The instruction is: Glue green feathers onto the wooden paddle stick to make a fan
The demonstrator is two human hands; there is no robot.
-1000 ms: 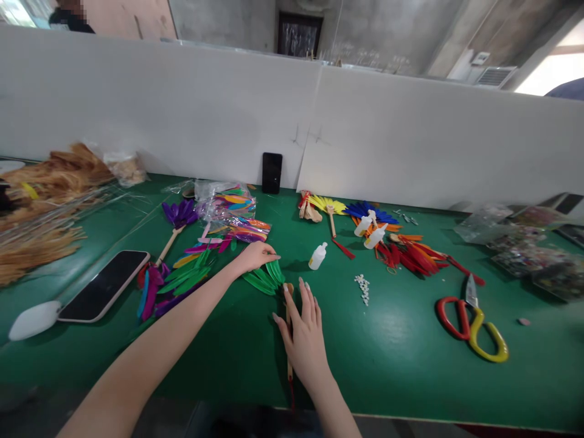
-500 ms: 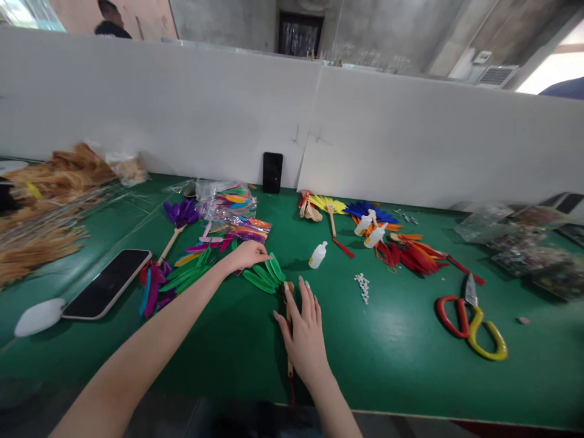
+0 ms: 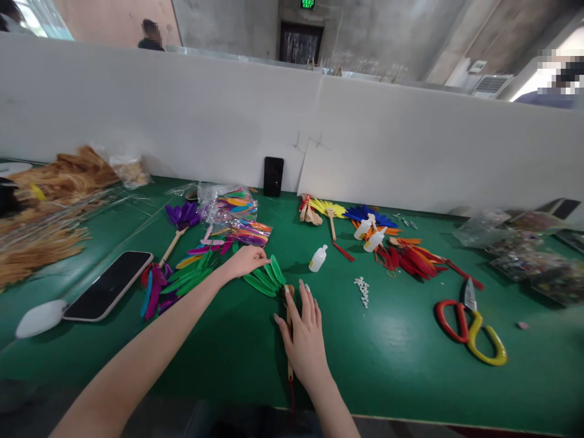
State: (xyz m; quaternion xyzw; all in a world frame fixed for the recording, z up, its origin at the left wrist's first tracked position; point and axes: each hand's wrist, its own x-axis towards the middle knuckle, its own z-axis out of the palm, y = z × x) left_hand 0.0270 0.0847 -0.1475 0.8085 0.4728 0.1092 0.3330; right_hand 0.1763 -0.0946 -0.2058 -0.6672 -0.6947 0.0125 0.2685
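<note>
A fan of green feathers (image 3: 265,281) lies on the table, with a wooden handle (image 3: 290,365) and a dark red tassel below it. My left hand (image 3: 249,261) is closed in a pinch at the tip of the uppermost green feather. Resting on the fan's base and upper handle, my right hand (image 3: 303,340) has its fingers stretched and apart; it hides part of the handle. More loose green feathers (image 3: 194,275) lie under and left of my left forearm. A small white glue bottle (image 3: 318,258) stands just beyond my hands.
Scissors (image 3: 472,325) with red and yellow handles lie at the right, near white beads (image 3: 362,292). Two more bottles (image 3: 368,234) stand by finished feather fans and red feathers (image 3: 413,260). At left are a phone (image 3: 109,286), a purple fan (image 3: 182,215) and brown fibres (image 3: 59,182).
The camera view has shifted slightly. Both hands hold nearly the same place on the green feather fan.
</note>
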